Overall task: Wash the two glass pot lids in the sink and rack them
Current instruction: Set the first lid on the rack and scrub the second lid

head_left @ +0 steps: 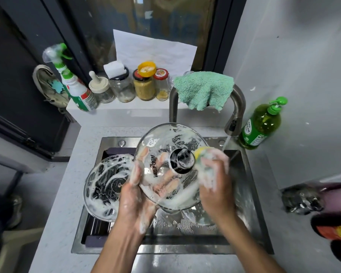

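Observation:
A large glass pot lid (165, 138) with a black knob is held tilted over the steel sink (250, 194), streaked with foam. My left hand (135, 196) grips its lower left rim, fingers showing through the glass from behind. My right hand (213, 174), covered in suds, grips a yellow sponge (202, 151) pressed against the lid just right of the knob. A second glass lid (104, 186), also soapy, lies on the dark rack (95, 231) at the sink's left side.
The faucet (234, 123) at the back right runs a thin stream of water, with a green cloth (203, 89) draped over it. A green soap bottle (261, 125) stands to the right. Jars and a spray bottle (77, 89) line the back ledge.

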A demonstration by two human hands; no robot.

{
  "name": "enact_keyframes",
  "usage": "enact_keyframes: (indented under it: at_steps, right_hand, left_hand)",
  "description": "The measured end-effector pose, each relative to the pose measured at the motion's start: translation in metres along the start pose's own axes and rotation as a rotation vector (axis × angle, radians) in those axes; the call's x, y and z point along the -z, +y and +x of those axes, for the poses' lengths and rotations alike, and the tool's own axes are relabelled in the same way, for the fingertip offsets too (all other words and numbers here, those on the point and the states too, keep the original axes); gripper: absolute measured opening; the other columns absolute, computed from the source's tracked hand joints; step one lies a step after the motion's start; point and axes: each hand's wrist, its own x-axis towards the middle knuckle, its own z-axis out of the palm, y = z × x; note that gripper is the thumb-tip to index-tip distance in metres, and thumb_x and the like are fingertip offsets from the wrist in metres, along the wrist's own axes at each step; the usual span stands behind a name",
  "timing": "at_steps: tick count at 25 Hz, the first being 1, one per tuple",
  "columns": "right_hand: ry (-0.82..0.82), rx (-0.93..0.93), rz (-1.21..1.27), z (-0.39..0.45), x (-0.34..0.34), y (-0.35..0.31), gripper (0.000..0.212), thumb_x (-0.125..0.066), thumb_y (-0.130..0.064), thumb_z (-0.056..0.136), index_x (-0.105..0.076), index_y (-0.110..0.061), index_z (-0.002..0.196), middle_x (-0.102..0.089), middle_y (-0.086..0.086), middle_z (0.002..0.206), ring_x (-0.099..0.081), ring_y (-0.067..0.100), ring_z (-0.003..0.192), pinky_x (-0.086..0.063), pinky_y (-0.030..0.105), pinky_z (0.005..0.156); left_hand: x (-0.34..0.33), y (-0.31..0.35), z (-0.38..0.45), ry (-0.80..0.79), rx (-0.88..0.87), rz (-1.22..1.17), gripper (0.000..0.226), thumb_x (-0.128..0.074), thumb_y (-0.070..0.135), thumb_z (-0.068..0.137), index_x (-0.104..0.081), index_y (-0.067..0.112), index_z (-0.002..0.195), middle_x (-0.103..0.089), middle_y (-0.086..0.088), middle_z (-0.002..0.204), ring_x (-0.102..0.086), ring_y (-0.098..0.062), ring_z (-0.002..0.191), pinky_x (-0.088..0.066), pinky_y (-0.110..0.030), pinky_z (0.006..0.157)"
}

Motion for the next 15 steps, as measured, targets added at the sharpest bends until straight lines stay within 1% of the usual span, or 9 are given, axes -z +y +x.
enact_keyframes:
  at_steps: [1, 3, 5, 6, 7, 9, 12, 13, 15]
  right_hand:
    - [-0.076, 0.012, -0.014, 0.003, 0.003, 0.002, 0.043, -0.056, 0.011, 0.081, -0.051, -0.02, 0.11, -0.047, 0.009, 0.13, -0.056, 0.005, 0.093, -0.053, 0.014, 0.072]
    - [-0.191, -0.112, 0.049, 0.017, 0.008, -0.002, 0.049, -0.055, 0.006, 0.085, -0.05, -0.037, 0.105, -0.053, -0.002, 0.125, -0.061, 0.006, 0.078, -0.056, 0.026, 0.052]
    - [-0.197, -0.181, 0.139, 0.034, 0.01, 0.002, 0.046, -0.054, 0.007, 0.085, -0.054, -0.037, 0.101, -0.053, -0.017, 0.124, -0.061, 0.003, 0.077, -0.05, 0.026, 0.043]
    - [-0.234, -0.143, 0.175, 0.043, 0.012, 0.004, 0.045, -0.055, 0.009, 0.084, -0.058, -0.032, 0.101, -0.052, -0.024, 0.125, -0.062, 0.004, 0.077, -0.047, 0.021, 0.044]
    - [-0.287, -0.114, 0.224, 0.05, 0.014, 0.004, 0.044, -0.057, 0.011, 0.083, -0.062, -0.029, 0.101, -0.053, -0.028, 0.126, -0.064, 0.005, 0.081, -0.047, 0.016, 0.052]
    - [-0.338, -0.159, 0.28, 0.062, 0.017, 0.006, 0.04, -0.063, 0.008, 0.084, -0.067, -0.029, 0.101, -0.057, -0.027, 0.125, -0.063, -0.003, 0.1, -0.051, 0.015, 0.076]
    - [-0.468, -0.156, 0.335, 0.073, 0.018, 0.001, 0.039, -0.065, 0.004, 0.084, -0.07, -0.028, 0.106, -0.057, -0.024, 0.128, -0.056, -0.014, 0.109, -0.048, 0.009, 0.084]
    - [-0.521, -0.117, 0.349, 0.076, 0.016, -0.003, 0.04, -0.065, 0.005, 0.084, -0.07, -0.025, 0.109, -0.057, -0.021, 0.132, -0.055, -0.012, 0.113, -0.049, 0.01, 0.088]
    - [-0.48, -0.094, 0.291, 0.076, 0.013, -0.014, 0.041, -0.063, 0.002, 0.088, -0.068, -0.02, 0.122, -0.054, -0.006, 0.143, -0.056, -0.013, 0.11, -0.053, 0.021, 0.094]
  left_hand:
    - [0.001, -0.001, 0.0, 0.003, 0.006, -0.003, 0.034, -0.054, 0.045, 0.093, -0.072, 0.035, 0.12, -0.071, -0.013, 0.123, -0.07, -0.043, 0.106, -0.061, -0.053, 0.075]
    - [0.005, -0.003, 0.0, 0.0, 0.013, -0.009, 0.035, -0.052, 0.045, 0.095, -0.07, 0.035, 0.123, -0.069, -0.014, 0.127, -0.069, -0.044, 0.108, -0.06, -0.055, 0.077]
    - [0.006, -0.006, 0.0, -0.03, 0.031, 0.017, 0.036, -0.048, 0.045, 0.098, -0.069, 0.036, 0.126, -0.067, -0.015, 0.13, -0.067, -0.046, 0.11, -0.058, -0.058, 0.08]
    - [0.006, -0.007, 0.001, -0.036, 0.045, 0.029, 0.036, -0.047, 0.045, 0.099, -0.068, 0.037, 0.126, -0.066, -0.016, 0.132, -0.066, -0.048, 0.111, -0.057, -0.06, 0.082]
    - [0.007, -0.008, 0.001, -0.041, 0.053, 0.032, 0.036, -0.046, 0.045, 0.099, -0.068, 0.037, 0.126, -0.064, -0.018, 0.135, -0.066, -0.049, 0.111, -0.056, -0.062, 0.083]
    - [0.007, -0.008, 0.001, -0.052, 0.061, 0.046, 0.037, -0.048, 0.045, 0.097, -0.069, 0.035, 0.126, -0.058, -0.018, 0.14, -0.066, -0.048, 0.111, -0.055, -0.062, 0.085]
    - [0.002, -0.013, 0.0, -0.039, 0.072, 0.102, 0.035, -0.052, 0.044, 0.093, -0.072, 0.034, 0.121, -0.057, -0.016, 0.143, -0.067, -0.046, 0.11, -0.057, -0.059, 0.083]
    - [0.0, -0.016, 0.001, -0.03, 0.076, 0.107, 0.034, -0.052, 0.043, 0.093, -0.074, 0.034, 0.118, -0.059, -0.015, 0.141, -0.068, -0.046, 0.108, -0.059, -0.058, 0.081]
    - [-0.002, -0.021, 0.0, -0.034, 0.089, 0.092, 0.033, -0.051, 0.041, 0.094, -0.076, 0.032, 0.115, -0.066, -0.014, 0.133, -0.07, -0.045, 0.105, -0.06, -0.056, 0.08]
